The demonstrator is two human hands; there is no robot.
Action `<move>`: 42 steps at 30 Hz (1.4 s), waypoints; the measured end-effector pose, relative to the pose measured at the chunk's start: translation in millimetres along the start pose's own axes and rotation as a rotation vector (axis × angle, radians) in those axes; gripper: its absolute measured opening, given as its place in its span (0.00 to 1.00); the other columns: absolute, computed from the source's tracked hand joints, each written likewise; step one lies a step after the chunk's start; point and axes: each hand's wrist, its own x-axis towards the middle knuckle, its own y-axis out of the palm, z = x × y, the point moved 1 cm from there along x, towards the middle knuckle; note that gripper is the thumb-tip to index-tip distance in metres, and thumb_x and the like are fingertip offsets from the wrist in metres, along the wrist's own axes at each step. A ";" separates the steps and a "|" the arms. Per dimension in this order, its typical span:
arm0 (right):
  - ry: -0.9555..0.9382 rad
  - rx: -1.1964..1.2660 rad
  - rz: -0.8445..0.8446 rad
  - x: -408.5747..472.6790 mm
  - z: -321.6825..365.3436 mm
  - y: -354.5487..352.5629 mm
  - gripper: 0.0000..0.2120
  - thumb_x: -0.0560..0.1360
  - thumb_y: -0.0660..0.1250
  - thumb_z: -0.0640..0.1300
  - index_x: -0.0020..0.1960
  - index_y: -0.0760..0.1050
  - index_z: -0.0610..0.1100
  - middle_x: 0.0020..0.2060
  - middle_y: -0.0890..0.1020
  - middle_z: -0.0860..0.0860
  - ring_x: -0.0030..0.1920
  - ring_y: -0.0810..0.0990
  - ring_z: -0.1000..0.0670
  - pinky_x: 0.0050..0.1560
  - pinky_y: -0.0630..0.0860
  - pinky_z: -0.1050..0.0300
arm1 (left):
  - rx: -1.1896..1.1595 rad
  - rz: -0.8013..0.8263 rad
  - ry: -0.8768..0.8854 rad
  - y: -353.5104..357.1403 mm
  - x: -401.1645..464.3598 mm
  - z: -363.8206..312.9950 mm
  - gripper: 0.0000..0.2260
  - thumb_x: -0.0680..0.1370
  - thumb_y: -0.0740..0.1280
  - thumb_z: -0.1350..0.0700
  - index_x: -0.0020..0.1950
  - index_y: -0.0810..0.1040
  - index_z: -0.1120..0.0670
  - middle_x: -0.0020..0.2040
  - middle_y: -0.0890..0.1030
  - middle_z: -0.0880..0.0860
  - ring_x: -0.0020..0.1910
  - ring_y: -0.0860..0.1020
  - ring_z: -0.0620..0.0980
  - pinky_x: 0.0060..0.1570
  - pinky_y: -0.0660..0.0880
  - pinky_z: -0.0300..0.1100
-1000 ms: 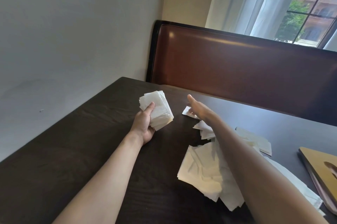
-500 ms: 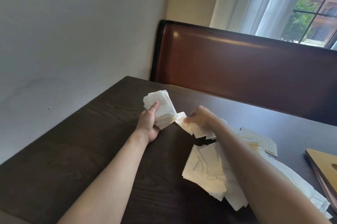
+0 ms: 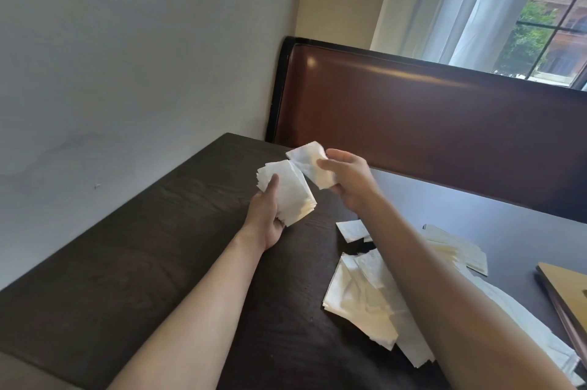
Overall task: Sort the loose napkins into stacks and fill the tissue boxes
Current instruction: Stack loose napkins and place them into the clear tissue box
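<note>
Above dark table point(image 3: 158, 246), left grip point(image 3: 266, 215) clasps napkin stack point(image 3: 292, 196); right grip point(image 3: 349, 180) pinches 1 napkin point(image 3: 309, 161) beside it.

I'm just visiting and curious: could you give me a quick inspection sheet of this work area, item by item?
Surface: dark wooden table, set against a wall.
Job's things: napkin stack in the left hand; single napkin in the right hand; loose napkins spread on the table; tan tissue box at the right edge.
Clutter: nothing seen.
Grippers: both hands hold napkins above the table.
Cables: nothing seen.
Surroundings: brown padded bench back, window with a white curtain.
</note>
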 end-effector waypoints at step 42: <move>-0.051 -0.755 0.032 -36.7 -16.1 -101.0 0.13 0.76 0.71 0.43 0.33 0.75 0.47 0.31 0.76 0.51 0.35 0.74 0.50 0.36 0.69 0.57 | 0.083 -0.017 -0.039 29.9 -32.2 24.4 0.18 0.81 0.68 0.55 0.68 0.72 0.61 0.59 0.82 0.60 0.50 0.83 0.56 0.41 0.80 0.47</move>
